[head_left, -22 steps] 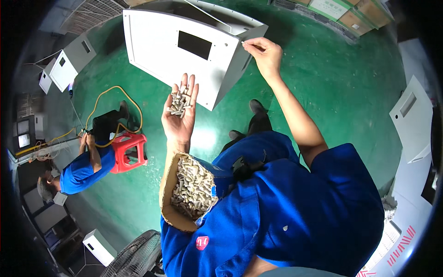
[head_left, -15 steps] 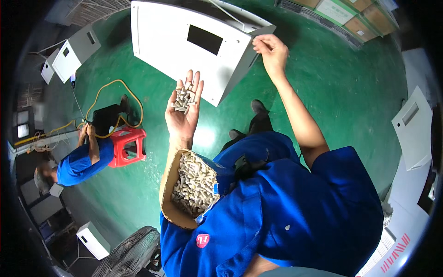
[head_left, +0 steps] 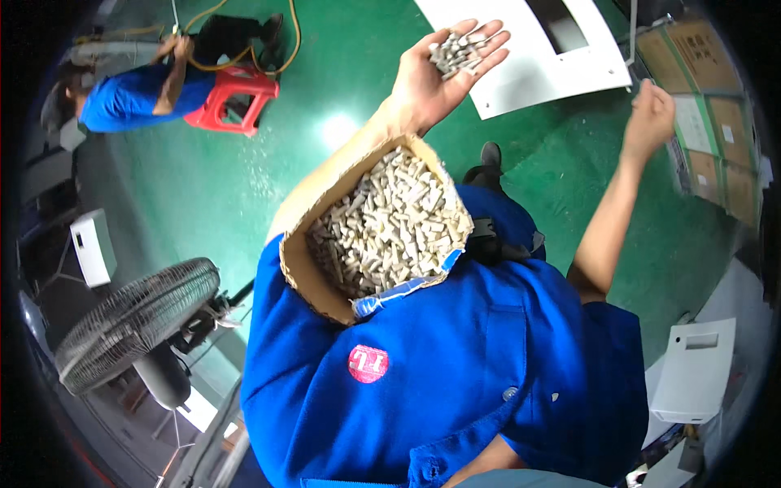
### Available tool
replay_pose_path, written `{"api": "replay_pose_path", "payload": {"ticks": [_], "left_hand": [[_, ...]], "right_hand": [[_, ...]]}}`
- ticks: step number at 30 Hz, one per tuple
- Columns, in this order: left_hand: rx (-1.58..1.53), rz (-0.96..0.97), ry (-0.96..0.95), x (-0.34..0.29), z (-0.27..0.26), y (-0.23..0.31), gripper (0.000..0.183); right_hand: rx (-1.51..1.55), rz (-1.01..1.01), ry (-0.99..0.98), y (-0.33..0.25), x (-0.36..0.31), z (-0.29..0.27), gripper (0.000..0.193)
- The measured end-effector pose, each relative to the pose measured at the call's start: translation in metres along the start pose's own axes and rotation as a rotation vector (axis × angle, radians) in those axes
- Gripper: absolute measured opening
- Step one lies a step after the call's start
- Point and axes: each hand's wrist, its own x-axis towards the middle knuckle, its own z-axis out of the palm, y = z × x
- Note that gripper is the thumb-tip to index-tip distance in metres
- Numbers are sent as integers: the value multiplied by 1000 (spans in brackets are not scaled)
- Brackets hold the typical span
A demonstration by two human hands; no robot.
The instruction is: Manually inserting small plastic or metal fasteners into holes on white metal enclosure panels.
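Note:
My left hand (head_left: 423, 91) is palm up, fingers stretched out, with a small pile of pale, short, cylindrical plugs (head_left: 458, 55) lying on it. The crook of that arm cradles a cardboard box (head_left: 298, 268) against my body, well filled with similar loose plugs (head_left: 390, 220). My right hand (head_left: 653, 118) is closed in a pinch at the right corner of a white sheet-like housing (head_left: 521, 77). Whatever its fingertips hold is hidden. The housing has a dark rectangular cutout and small holes near its corners. Part of it runs out of view at the top.
A person in blue (head_left: 134, 102) works at the upper left beside a red stool (head_left: 232, 98) and a yellow hose (head_left: 294, 41). A fan (head_left: 138, 325) stands lower left. Stacked cartons (head_left: 708, 106) are at the right, above a white panel piece (head_left: 691, 370).
My view has shifted, so the housing now sits farther up and right. Both hands appear farther right, the left one still carrying plugs. The right hand stays pinched by the housing's corner.

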Motion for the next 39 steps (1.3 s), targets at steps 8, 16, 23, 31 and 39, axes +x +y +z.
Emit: {"api": "replay_pose_path", "payload": {"ticks": [8,16,23,31,39], "left_hand": [[174,129,63,11,-5,-5,34],[182,126,51,11,8,-5,33],[193,144,85,10,18,1,32],[139,59,34,8,33,-1,29],[62,-26,-188,28,25,36,34]], "right_hand": [[510,-914,-1319,-228,-49,30,14],[204,-1101,-1632,-248,-66,59,9],[213,-1063,-1824,-253,-49,69,12],[542,-801,-1969,-241,-36,92,9],[-3,-582,-1229,-240,30,127,17]]}}
